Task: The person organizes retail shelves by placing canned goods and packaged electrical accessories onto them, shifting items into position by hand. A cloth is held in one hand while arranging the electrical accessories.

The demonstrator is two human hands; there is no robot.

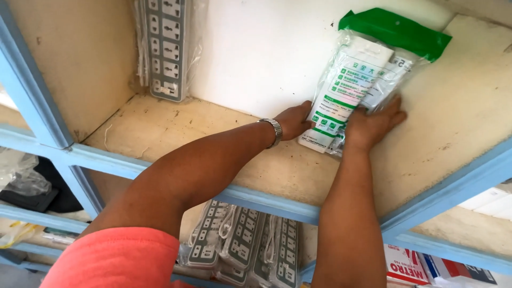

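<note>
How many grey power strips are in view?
About 5: one grey power strip leans in the upper shelf's back corner; roughly four bagged strips stand on the shelf below, arms may hide more.

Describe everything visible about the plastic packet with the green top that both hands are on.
The packet is a clear, crinkled plastic bag with a folded green header strip on top and a white item with a green-printed white label inside. It stands tilted on the shelf, leaning against the white back wall. The left hand touches its lower left edge; the right hand presses its lower right side. It looks sealed.
</note>
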